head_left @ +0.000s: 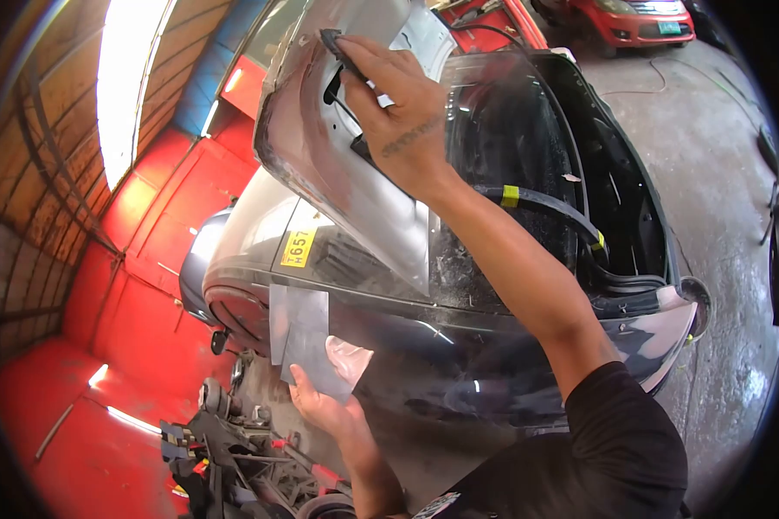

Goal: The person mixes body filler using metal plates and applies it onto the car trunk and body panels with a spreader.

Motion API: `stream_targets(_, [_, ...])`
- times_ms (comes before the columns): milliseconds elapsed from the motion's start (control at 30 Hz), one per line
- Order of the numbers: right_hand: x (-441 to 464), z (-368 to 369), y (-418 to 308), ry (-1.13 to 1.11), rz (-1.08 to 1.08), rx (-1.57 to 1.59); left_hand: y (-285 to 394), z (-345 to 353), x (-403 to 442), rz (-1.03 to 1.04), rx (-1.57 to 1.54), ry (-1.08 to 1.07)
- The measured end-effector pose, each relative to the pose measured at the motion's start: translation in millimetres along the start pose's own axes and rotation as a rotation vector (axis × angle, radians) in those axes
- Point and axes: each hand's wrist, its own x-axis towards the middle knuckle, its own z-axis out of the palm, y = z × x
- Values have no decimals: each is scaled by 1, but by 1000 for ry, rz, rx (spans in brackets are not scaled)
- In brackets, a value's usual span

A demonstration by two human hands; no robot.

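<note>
My right hand (407, 125) is raised, its fingers pinched around a thin dark spreader (344, 56). The spreader's tip is at the upper edge of the raised, grey-and-pinkish car trunk lid (290, 130); whether it touches the lid, I cannot tell. Lower down, my left hand (325, 408) grips a flat grey mixing plate (307, 324) from below, the thumb on its face. A second thin plate (279, 324) overlaps its left side. A smooth lump of pinkish putty (349, 359) sits at the plate's right edge.
The dark car body (389, 333) spans the middle, with a yellow number sticker (299, 247) on its glass. An open trunk cavity (623, 190) lies to the right. Metal parts (234, 450) pile up at lower left. A red vehicle (636, 22) stands at the back.
</note>
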Motion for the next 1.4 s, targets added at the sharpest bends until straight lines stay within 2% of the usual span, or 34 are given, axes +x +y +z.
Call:
stream_targets(833, [-44, 0, 0, -223, 40, 94, -5, -2, 1, 0, 1, 34])
stream_targets(1067, [-50, -7, 2, -285, 7, 43, -4, 4, -1, -8, 16, 79])
stream_targets(1400, [-61, -18, -1, -398, -12, 23, -4, 6, -2, -32, -11, 33])
